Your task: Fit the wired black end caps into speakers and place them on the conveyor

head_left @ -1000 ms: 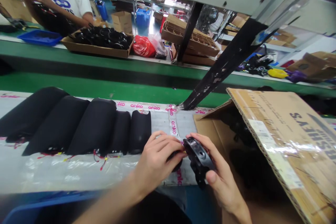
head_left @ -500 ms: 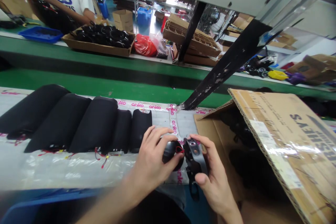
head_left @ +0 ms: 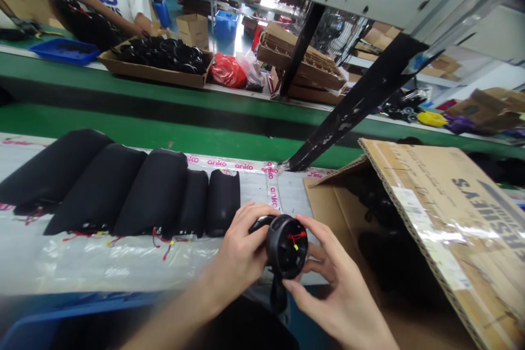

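A round black plastic housing (head_left: pixel 274 249) sits between my hands above the table's front edge, its open face turned toward me. Red wires with a small yellow connector (head_left: pixel 296 247) show inside it. My left hand (head_left: pixel 241 249) is closed on its left side, where a black curved piece (head_left: pixel 260 222) sticks out. At the rim, my right hand (head_left: pixel 334 276) grips with the index finger near the top and the thumb at the bottom. A black strap (head_left: pixel 278 292) hangs below. To the left lie several black fabric-covered cylinders (head_left: pixel 151 191) with red-plugged wire ends.
An open cardboard box (head_left: pixel 447 202) holding dark parts stands close on my right. A blue bin (head_left: pixel 36 328) is at lower left. A slanted black post (head_left: pixel 348 104) rises behind the table. Across the green divider, a person (head_left: pixel 110 5) works beside a carton of black parts (head_left: pixel 164 57).
The black pieces, held apart earlier, now form one housing between my hands, turned so its open face shows. My right hand has shifted its grip to the rim.
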